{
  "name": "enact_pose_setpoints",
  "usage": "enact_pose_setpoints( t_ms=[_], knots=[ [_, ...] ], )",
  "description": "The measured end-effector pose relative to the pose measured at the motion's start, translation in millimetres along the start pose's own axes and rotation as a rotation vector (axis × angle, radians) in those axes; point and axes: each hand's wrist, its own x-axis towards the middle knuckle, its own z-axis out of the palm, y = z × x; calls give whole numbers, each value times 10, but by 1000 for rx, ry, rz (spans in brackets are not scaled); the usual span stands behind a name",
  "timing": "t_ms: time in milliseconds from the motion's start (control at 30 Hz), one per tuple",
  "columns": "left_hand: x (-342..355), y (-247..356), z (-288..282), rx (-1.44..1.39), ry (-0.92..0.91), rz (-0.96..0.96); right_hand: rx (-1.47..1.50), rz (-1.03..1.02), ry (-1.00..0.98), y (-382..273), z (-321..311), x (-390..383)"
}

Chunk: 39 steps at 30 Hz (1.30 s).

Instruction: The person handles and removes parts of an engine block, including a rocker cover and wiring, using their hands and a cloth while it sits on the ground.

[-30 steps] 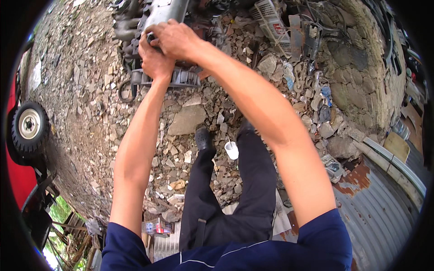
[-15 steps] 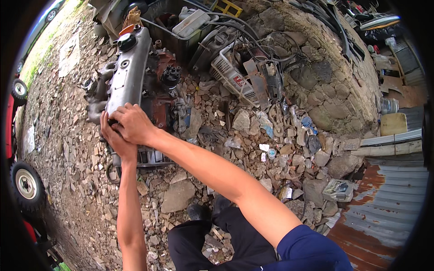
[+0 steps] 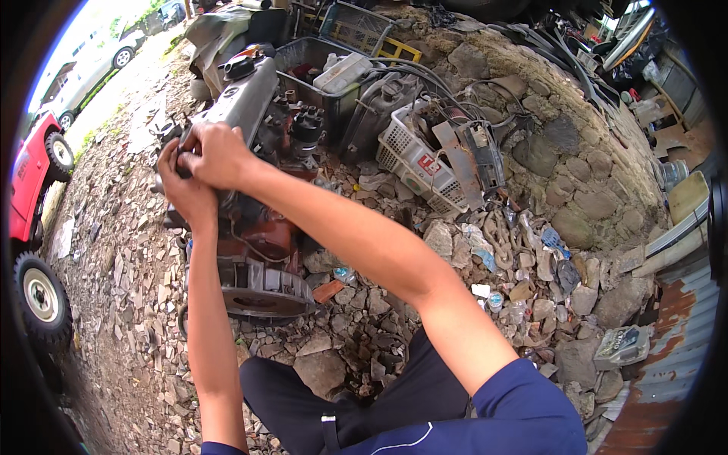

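Note:
A car engine [image 3: 265, 239] with a reddish-brown block stands on the stony ground in front of me. On top of it runs a long silver valve cover [image 3: 249, 97] with a black oil cap [image 3: 240, 68] at the far end. My right hand [image 3: 218, 155] and my left hand [image 3: 187, 184] meet at the cover's near end, fingers curled together. Whatever they grip there is hidden by the fingers. To their right sits a black distributor cap [image 3: 307, 125]. The round housing end [image 3: 265, 296] of the engine faces me below my wrists.
Behind the engine are a dark bin [image 3: 322, 87] and a white plastic crate [image 3: 425, 163] with scrap parts and hoses. Rubble and litter cover the ground. Rusty corrugated sheet [image 3: 675, 326] lies at right; a red vehicle [image 3: 34, 178] stands at left.
The view has tilted up, showing more of the engine's near end and the red vehicle. Both hands stay together near the cover's end, with the left fingers now more curled.

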Motion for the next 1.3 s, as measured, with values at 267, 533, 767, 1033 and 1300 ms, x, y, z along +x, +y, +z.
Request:
enact_pose_setpoints(
  t_ms=[267, 533, 767, 1033, 1300],
  knots=[
    [-141, 22, 47, 109, -43, 155, -42, 37, 145, 99, 71, -52],
    [-128, 26, 36, 88, -36, 57, 59, 67, 166, 96, 121, -22],
    [-41, 94, -54, 81, -91, 77, 145, 6, 116, 126, 74, -35],
    [46, -1, -321, -67, -334, 129, 427, 108, 42, 78, 127, -43],
    [105, -49, -329, -138, -394, 80, 305, 158, 67, 208, 150, 17]
  ],
)
